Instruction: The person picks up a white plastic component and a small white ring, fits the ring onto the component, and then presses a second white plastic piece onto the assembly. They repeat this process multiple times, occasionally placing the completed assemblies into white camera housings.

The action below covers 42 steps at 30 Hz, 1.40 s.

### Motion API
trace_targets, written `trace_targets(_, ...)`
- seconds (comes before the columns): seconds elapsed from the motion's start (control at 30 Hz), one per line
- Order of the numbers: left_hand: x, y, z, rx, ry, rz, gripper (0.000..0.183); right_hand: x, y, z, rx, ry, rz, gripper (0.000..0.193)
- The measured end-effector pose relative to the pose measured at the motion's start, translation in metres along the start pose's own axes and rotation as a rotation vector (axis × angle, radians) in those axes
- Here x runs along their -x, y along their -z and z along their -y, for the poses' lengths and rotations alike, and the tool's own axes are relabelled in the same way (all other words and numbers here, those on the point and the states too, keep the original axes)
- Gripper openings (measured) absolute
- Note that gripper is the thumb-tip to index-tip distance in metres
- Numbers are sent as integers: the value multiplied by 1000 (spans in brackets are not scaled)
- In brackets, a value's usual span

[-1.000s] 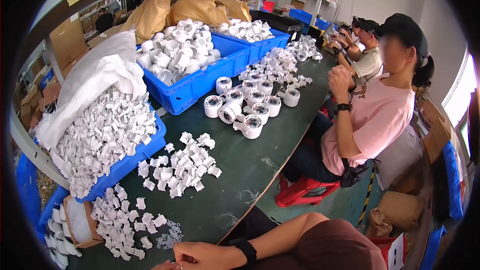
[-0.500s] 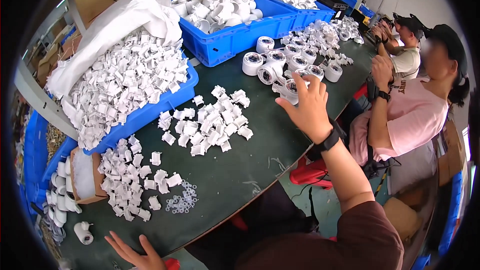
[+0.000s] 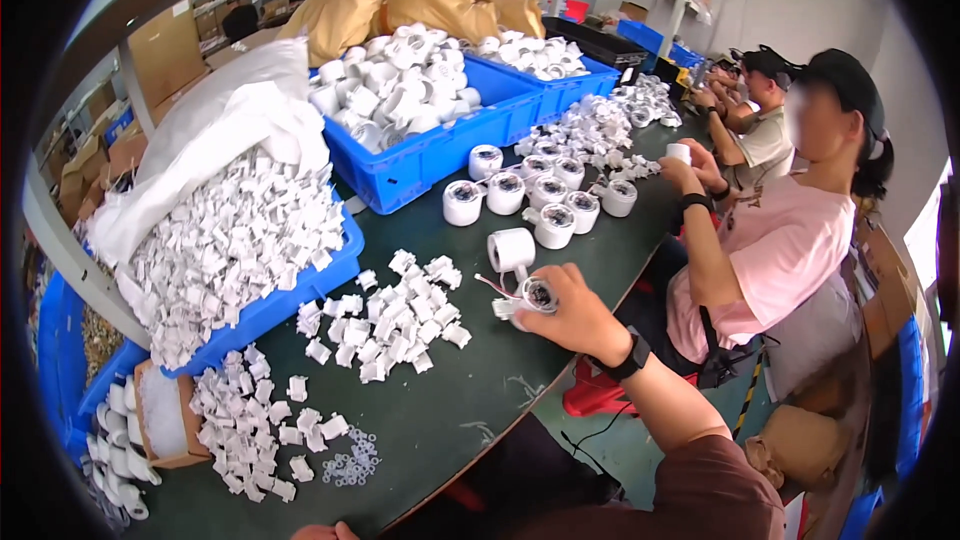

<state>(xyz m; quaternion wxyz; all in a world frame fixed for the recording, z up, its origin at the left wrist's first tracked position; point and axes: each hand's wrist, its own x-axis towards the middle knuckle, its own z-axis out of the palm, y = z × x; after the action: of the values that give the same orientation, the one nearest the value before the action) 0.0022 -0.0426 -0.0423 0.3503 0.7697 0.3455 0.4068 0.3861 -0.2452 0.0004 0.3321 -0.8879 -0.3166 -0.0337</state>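
Observation:
My right hand (image 3: 578, 315), with a dark band at the wrist, is closed around a white round housing (image 3: 540, 295) with a glass-like face and thin wires trailing from its left side. Just beyond it is a white cylinder (image 3: 512, 250); I cannot tell whether the two are joined. Only a little of my left hand (image 3: 325, 532) shows at the lower edge, its fingers mostly cut off. To the left of my right hand lies a pile of small white plastic clips (image 3: 395, 315). Farther back stand several white round housings (image 3: 555, 225) with circuit-like tops.
A blue bin (image 3: 390, 175) holds white cups. White clips fill another blue bin (image 3: 340, 258) under a white sack (image 3: 220, 130). Small clear rings (image 3: 352, 460) lie by a near clip heap (image 3: 235, 420) and a cardboard box (image 3: 165, 415). A co-worker in pink (image 3: 745, 240) sits at the right.
My right hand has come nearer and closed on a white round housing, away from the group. My left hand has dropped mostly out of view. The whole view has shifted.

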Motion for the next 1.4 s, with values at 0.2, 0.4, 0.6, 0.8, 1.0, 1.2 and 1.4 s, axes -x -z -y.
trace_targets(0.2, 11, 5, -2, 65, -57, 137, 16, 16, -9, 78, -1251, -447, 687, 54)
trace_targets(0.4, 9, -23, -23, 141, -132, 417, 61, 97, -72, 142, -792, 241, 542, 65)
trace_targets(0.6, 6, -43, -38, 102, -43, 198, 55, 124, -115, 157, -731, 528, 365, 56)
trace_targets(0.8, -2, -34, -45, 62, -129, 185, 44, 90, -88, 157, -974, 528, 714, 44)
trace_targets(1.0, -2, -27, -45, -132, -154, 329, 40, 85, -74, 171, -1042, 377, 815, 22)
trace_targets(1.2, -17, -23, -52, -63, -103, 234, 22, 86, -79, 170, -998, 404, 569, 14)
trace_targets(1.4, -25, -34, -51, -26, -87, 191, 19, 82, -76, 182, -844, 282, 539, 11)
